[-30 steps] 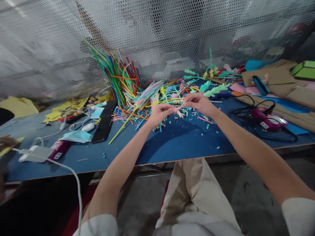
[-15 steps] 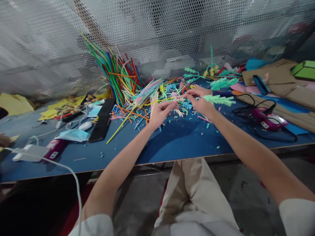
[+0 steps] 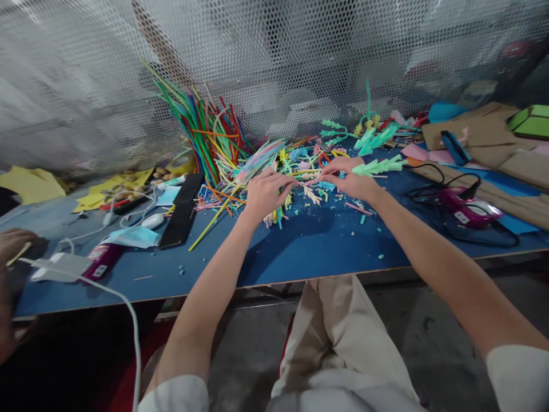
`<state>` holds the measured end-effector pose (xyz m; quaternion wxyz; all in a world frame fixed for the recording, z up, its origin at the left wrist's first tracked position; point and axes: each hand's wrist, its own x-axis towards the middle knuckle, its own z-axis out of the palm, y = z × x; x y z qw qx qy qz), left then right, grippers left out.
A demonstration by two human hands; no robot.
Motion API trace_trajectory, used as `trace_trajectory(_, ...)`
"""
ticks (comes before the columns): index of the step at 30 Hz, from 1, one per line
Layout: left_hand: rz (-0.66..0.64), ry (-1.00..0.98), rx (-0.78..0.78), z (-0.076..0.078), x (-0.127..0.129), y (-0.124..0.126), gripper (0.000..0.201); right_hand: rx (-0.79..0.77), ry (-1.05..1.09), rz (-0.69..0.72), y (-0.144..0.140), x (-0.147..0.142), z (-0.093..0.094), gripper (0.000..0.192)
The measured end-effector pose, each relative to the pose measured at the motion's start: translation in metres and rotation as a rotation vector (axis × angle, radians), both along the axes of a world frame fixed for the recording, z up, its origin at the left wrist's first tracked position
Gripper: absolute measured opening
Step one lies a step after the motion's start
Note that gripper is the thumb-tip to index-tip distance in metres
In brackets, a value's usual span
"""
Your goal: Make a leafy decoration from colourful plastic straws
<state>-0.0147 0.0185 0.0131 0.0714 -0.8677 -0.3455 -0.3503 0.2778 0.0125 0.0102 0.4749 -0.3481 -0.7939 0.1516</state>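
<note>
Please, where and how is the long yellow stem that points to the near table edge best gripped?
I would pinch the near end of the yellow stem, coming from the near side. It is thin, and this end sticks out over blue tabletop, while the far end runs into the tangled pile.

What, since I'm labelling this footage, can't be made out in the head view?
In the head view:
- Where the thin pink strand ends: covered by the bare left hand and bare right hand.
- Lower end of the mint-green, leaf-shaped sprig beside it: hidden by the right hand.
- Co-worker's bare hand: cut off by the left edge.
- Shapes behind the grey perforated metal screen: blurred through its mesh.
</note>
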Motion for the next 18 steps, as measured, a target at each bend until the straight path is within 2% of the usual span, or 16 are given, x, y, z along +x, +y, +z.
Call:
trace_trajectory(3, 0.100, -0.016, 0.023, -0.002, 0.008, -0.005, 0.023, 0.121, -0.087, -0.049, 0.005, 0.002, -0.004, 0.036)
trace_trajectory(7, 0.178, -0.083, -0.097, -0.005, 0.015, -0.006, 0.021, 0.176, -0.095, -0.100, 0.008, 0.000, -0.008, 0.036)
trace_trajectory(14, -0.055, -0.095, -0.352, -0.005, 0.014, -0.006, 0.029, 0.170, 0.030, -0.229, 0.006, -0.006, -0.013, 0.035)
trace_trajectory(18, -0.104, -0.327, -0.438, -0.008, 0.016, -0.006, 0.039, 0.188, 0.009, -0.200, 0.008, -0.006, -0.014, 0.034)
